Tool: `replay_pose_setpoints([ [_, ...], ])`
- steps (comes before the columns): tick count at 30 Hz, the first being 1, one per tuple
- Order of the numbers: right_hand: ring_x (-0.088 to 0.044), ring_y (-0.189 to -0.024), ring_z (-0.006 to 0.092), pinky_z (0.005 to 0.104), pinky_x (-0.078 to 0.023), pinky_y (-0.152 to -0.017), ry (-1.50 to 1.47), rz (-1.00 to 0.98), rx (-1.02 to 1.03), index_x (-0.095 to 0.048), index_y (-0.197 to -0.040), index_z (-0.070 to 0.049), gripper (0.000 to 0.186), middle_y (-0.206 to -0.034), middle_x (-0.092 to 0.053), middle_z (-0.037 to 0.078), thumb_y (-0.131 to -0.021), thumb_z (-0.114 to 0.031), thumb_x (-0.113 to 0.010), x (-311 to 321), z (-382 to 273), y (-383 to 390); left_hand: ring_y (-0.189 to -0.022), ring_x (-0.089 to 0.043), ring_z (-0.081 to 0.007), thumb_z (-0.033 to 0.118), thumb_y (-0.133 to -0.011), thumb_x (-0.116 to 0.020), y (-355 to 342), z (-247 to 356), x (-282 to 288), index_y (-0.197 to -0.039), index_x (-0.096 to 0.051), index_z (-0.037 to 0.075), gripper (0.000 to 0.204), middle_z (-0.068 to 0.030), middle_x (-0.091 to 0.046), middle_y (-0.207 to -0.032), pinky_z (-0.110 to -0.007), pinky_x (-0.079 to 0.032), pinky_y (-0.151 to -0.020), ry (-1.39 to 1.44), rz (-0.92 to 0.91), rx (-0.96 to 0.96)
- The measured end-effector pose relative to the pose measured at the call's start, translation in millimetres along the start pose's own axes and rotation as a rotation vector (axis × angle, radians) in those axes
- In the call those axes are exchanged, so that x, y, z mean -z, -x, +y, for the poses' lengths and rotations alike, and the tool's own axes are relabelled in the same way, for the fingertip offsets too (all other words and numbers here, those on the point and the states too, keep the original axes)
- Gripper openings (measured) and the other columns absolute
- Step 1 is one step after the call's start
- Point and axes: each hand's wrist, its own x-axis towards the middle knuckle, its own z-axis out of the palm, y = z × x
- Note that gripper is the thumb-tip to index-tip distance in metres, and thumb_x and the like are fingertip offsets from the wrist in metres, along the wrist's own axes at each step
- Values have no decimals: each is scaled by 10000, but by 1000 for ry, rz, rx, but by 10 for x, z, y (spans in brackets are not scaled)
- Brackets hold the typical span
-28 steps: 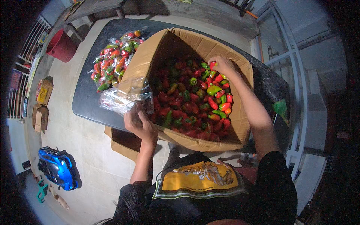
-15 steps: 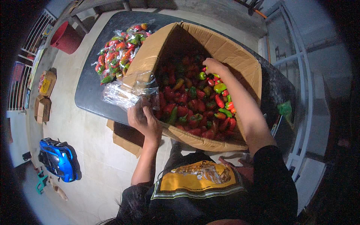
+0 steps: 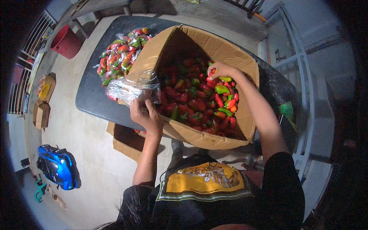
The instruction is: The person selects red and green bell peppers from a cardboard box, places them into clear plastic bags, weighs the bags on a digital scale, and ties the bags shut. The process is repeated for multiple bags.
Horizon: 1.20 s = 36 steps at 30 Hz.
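A large cardboard box [image 3: 207,140] filled with red and green peppers [image 3: 195,103] stands tilted on the dark table. My right hand [image 3: 224,72] reaches over its right side, fingers curled round a red pepper [image 3: 210,78] at the top of the heap. At the box's left edge my left hand [image 3: 146,117] is closed on a crumpled clear plastic bag [image 3: 128,90]; the bag's contents, if any, cannot be made out. Behind the bag, several clear bags packed with peppers [image 3: 122,53] lie piled on the table.
The black table [image 3: 92,90] extends left of the box. Below its front edge sits an open carton [image 3: 128,143] with some red inside. A red bucket [image 3: 66,41], small cartons [image 3: 41,113] and a blue toy car [image 3: 57,166] stand on the floor at left.
My right hand has turned within the box, and a red pepper now shows clearly at its fingertips. My left hand keeps its grip on the plastic bag. The view has shifted slightly.
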Motion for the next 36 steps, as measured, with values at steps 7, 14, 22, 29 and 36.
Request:
replay_pose_setpoints([
  [7,-568,-677,137,254,-464,-581,-734,23,-108,-612,-917,-71,252,-821,-587,26,-787,-284,-649,115,-128,564,-686,-529,-263,47,-828,-504,-32,50,-24,-822,-547,-36,94,-136,-558,-754,-341,-418,-636,106,82,-26],
  [14,-615,-736,210,330,-470,-685,-9,334,-203,-632,-850,-68,212,-809,-640,78,-754,-256,-661,-145,491,512,-788,-573,-170,29,-873,-460,-16,-3,-7,-935,-569,-57,153,-108,-613,-865,-286,-457,-731,40,10,-5],
  [22,-604,-842,277,376,-451,-749,-110,452,266,-639,-843,-87,181,-813,-632,96,-727,-225,-652,-252,-242,63,-811,-574,-185,16,-857,-460,-13,78,11,-928,-571,-54,149,-111,-612,-864,-303,-450,-759,43,13,3],
  [29,-586,-669,362,417,-458,-555,-138,256,134,-580,-695,-30,182,-732,-592,185,-699,-205,-626,-805,-1301,-665,-825,-576,-195,11,-857,-452,25,-34,31,-929,-571,-53,153,-114,-609,-874,-306,-448,-767,-4,56,23],
  [36,-594,-616,331,439,-462,-517,226,771,455,-607,-743,-76,114,-695,-596,147,-701,-148,-529,-1481,-1337,-1240,-683,-548,-293,69,-804,-531,-8,12,-99,-815,-572,-33,110,-153,-563,-725,-352,-425,-640,96,167,-16],
])
